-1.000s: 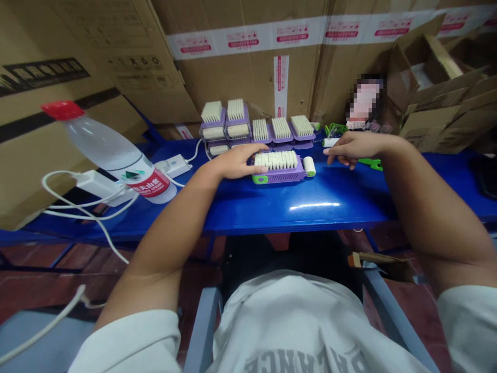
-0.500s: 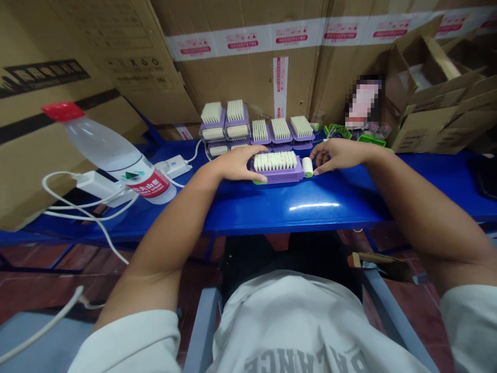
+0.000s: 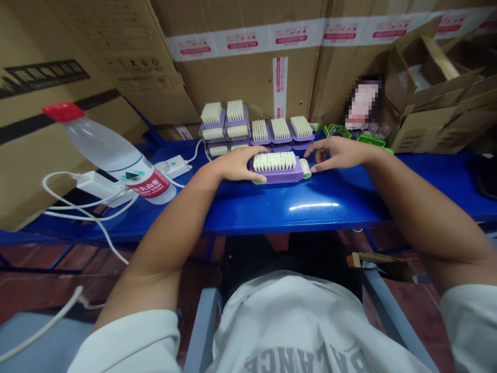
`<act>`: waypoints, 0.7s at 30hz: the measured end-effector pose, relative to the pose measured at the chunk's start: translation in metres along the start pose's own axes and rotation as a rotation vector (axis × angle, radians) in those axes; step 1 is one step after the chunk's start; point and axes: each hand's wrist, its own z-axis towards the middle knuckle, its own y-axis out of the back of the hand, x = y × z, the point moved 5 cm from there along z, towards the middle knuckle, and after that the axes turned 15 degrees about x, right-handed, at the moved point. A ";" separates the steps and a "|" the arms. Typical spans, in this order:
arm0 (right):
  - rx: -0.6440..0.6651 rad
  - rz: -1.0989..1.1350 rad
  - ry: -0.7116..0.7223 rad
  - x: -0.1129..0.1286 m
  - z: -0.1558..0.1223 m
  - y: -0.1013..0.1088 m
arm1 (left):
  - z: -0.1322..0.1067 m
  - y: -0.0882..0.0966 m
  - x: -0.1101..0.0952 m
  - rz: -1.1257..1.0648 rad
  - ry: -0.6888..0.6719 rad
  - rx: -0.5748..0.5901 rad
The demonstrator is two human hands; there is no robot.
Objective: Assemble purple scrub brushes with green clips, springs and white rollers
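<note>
My left hand [image 3: 241, 161] is closed around the left end of a purple block with rows of white bristles on top [image 3: 276, 165], which lies on the blue table. A green part shows at that end, beneath my thumb. Against the block's right end leans a small white cylinder with a green end [image 3: 305, 168], slightly tilted. My right hand [image 3: 334, 153] is just right of the cylinder, its index finger and thumb spread apart. Whether its fingertips touch the cylinder, I cannot tell. Behind the block stand several similar purple pieces with white bristles [image 3: 280, 129].
A water bottle with a red cap [image 3: 142, 171] stands at the left among white cables and a white power adapter [image 3: 176, 166]. Green plastic baskets [image 3: 370, 141] lie at the back right, near an open cardboard box [image 3: 427, 122]. Large cartons [image 3: 248, 72] rise behind the blue table [image 3: 330, 207].
The white cylinder has tilted and shifted slightly left against the block's end. My right hand's index finger has stretched out to the left. My left hand has barely moved.
</note>
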 end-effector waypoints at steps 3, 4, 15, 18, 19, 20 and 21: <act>0.064 0.000 0.041 0.005 -0.004 0.000 | 0.001 0.000 0.001 0.002 -0.009 -0.003; 0.094 -0.005 0.044 0.006 -0.005 -0.001 | 0.001 0.000 0.001 0.004 -0.013 -0.004; -0.009 -0.074 -0.397 -0.028 -0.060 0.041 | 0.001 0.001 -0.001 0.003 -0.055 -0.019; 0.000 -0.050 -0.541 -0.032 -0.070 0.044 | 0.001 0.001 -0.001 0.011 -0.049 -0.019; 0.003 -0.034 -0.585 -0.032 -0.072 0.043 | 0.001 0.001 -0.001 0.011 -0.049 -0.019; 0.005 -0.016 -0.629 -0.031 -0.074 0.042 | 0.001 0.001 -0.001 0.011 -0.049 -0.019; 0.003 0.002 -0.667 -0.030 -0.075 0.040 | 0.001 0.001 -0.001 0.011 -0.049 -0.018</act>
